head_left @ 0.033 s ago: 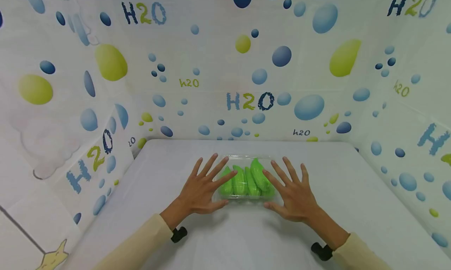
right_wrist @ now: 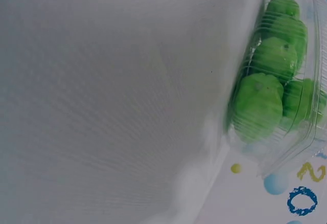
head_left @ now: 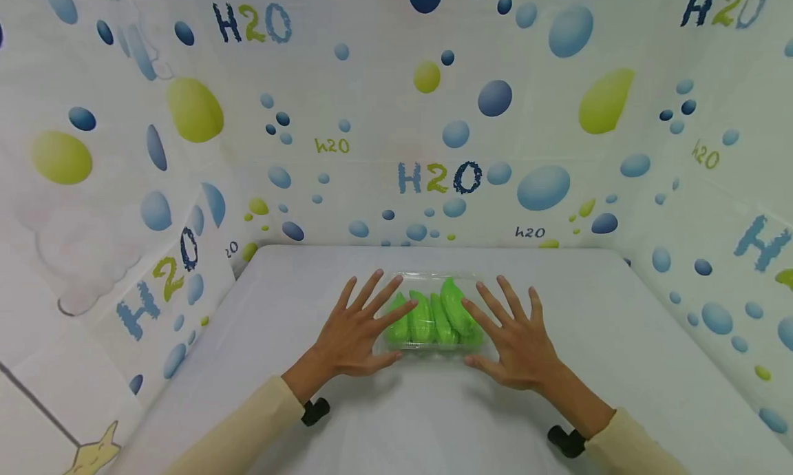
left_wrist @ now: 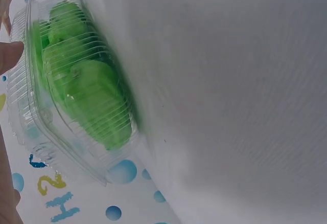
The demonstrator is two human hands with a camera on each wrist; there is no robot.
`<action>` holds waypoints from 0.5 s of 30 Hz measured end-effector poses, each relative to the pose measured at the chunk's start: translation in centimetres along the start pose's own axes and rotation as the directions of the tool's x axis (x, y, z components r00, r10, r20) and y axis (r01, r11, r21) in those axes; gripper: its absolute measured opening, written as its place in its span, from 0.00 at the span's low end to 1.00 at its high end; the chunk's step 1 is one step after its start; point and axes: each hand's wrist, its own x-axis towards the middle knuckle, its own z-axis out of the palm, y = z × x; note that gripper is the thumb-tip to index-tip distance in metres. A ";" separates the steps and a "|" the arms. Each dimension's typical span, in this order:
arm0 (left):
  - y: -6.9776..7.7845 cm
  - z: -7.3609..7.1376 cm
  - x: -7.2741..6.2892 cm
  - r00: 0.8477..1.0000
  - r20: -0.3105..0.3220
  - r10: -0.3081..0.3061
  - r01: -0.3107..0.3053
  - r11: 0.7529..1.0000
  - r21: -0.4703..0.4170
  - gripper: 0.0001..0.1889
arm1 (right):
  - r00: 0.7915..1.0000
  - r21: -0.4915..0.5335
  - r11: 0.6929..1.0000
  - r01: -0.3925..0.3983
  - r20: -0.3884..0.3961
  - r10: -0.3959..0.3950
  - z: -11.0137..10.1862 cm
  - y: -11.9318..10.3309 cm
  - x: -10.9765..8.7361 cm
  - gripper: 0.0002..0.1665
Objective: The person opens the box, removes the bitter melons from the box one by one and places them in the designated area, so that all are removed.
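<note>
A clear plastic clamshell box point(head_left: 427, 347) with ridged sides lies on the white table, its lid down. Inside it are several long, bright green vegetable-like pieces point(head_left: 421, 320), rounded at the near end; their exact kind does not show. My left hand point(head_left: 347, 341) is held palm down with fingers spread, its index finger and thumb overlapping the box's left side in the head view. Mirroring it, my right hand point(head_left: 526, 351) spreads its fingers at the right side, index fingertip over the box's edge. Both wrist views show the box's ridged wall point(left_wrist: 120, 127) and the green pieces point(right_wrist: 258, 106).
The white table point(head_left: 434, 420) spreads out around the box. White sheeting point(head_left: 372, 69) printed with blue and green drops and "H2O" lettering stands behind and at both sides. Small black devices point(head_left: 316, 412) sit at the wrists, below cream sleeves point(head_left: 248, 430).
</note>
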 end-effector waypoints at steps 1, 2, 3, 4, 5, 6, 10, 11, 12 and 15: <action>0.0 0.0 0.0 1.000 -0.001 -0.001 0.001 1.000 -0.001 0.49 | 1.000 0.003 1.000 0.001 -0.003 -0.001 0.0 0.0 0.0 0.54; 0.0 -0.1 0.0 1.000 -0.003 -0.003 0.003 1.000 -0.005 0.49 | 1.000 0.009 1.000 0.000 -0.006 0.000 -0.1 0.0 0.0 0.54; 0.0 -0.1 0.0 1.000 -0.004 -0.007 0.007 1.000 -0.011 0.49 | 1.000 0.017 1.000 -0.001 -0.009 0.001 -0.1 -0.1 0.0 0.54; 0.0 -0.2 0.0 1.000 -0.007 -0.014 0.014 1.000 -0.018 0.50 | 1.000 0.022 1.000 -0.002 -0.015 0.003 -0.1 -0.1 0.0 0.54; -0.1 -0.3 0.0 1.000 -0.010 -0.023 0.023 0.999 -0.028 0.50 | 1.000 0.032 0.999 -0.007 -0.020 0.008 -0.1 -0.1 0.1 0.55; 0.0 -0.3 -0.1 0.999 -0.007 -0.035 0.035 0.998 -0.047 0.50 | 1.000 0.044 0.999 -0.015 -0.026 0.016 -0.2 -0.2 0.1 0.55; 0.1 -0.3 -0.2 0.991 0.040 -0.126 0.132 0.968 -0.213 0.53 | 0.995 0.150 0.985 -0.084 -0.042 0.092 0.0 -0.2 0.2 0.60; 0.2 -0.2 -0.2 0.986 0.061 -0.156 0.166 0.950 -0.266 0.54 | 0.992 0.192 0.975 -0.110 -0.038 0.119 0.1 -0.2 0.2 0.61; 0.2 -0.1 -0.2 0.979 0.085 -0.186 0.204 0.927 -0.315 0.56 | 0.988 0.237 0.961 -0.140 -0.028 0.151 0.1 -0.2 0.3 0.61; 0.2 0.3 -0.1 0.955 0.140 -0.262 0.298 0.856 -0.422 0.58 | 0.969 0.393 0.888 -0.238 0.035 0.244 0.4 -0.1 0.3 0.61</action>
